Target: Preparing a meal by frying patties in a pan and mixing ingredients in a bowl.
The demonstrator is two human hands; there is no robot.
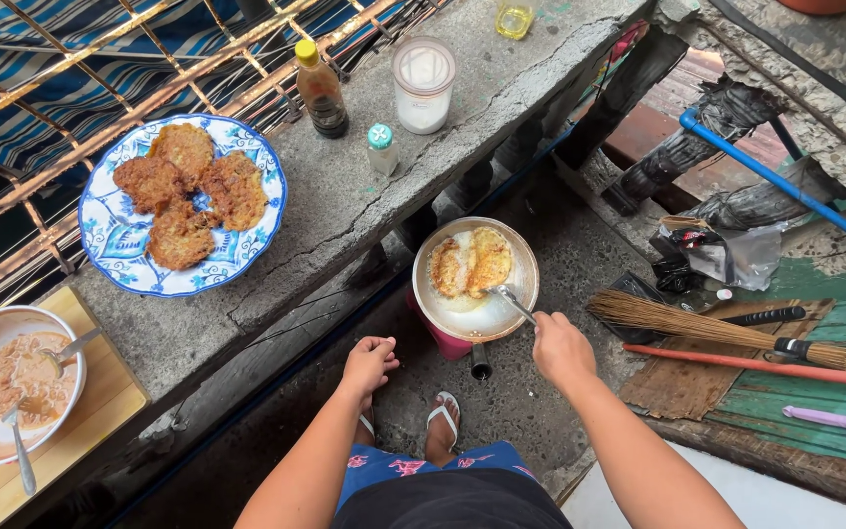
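I have both bare forearms reaching forward and down from the bottom of the view, elbows spread, wrists angling in toward each other. My left grip (369, 363) is a loose fist, fingers curled under and knuckles up, holding nothing and hanging free. My right grip (561, 349) sits further forward, fingers clenched around a thin metal handle, back of the hand turned upward, wrist fairly straight.

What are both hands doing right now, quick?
Left hand: closed in a loose fist, holding nothing, resting near the knee.
Right hand: closed on a metal spoon reaching into the frying pan with two fritters.
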